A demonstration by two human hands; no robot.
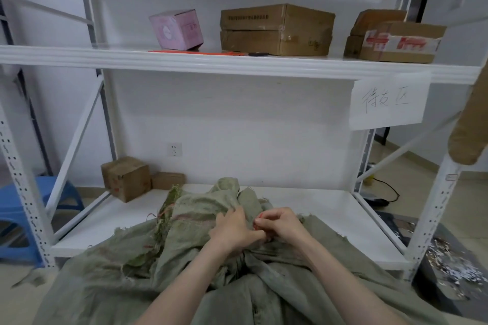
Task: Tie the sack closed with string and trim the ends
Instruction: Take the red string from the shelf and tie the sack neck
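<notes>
white shelf (303, 208): frayed green sack (200, 219), hands (260, 227) pinching red string (257, 221).

Paper sign (390, 100) on upper shelf (237, 63) edge: handwritten "待发区". Box labels too blurry to read.

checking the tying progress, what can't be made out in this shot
- Knot: the red string shows only as slivers between the fingers of the left hand and right hand; tied or not, unclear.
- Gathered neck of the green woven sack: covered by both hands.
- Dark tool on the white metal shelf: too small and edge-on to identify.
- Sack's lower part: cut off by the bottom edge.
</notes>
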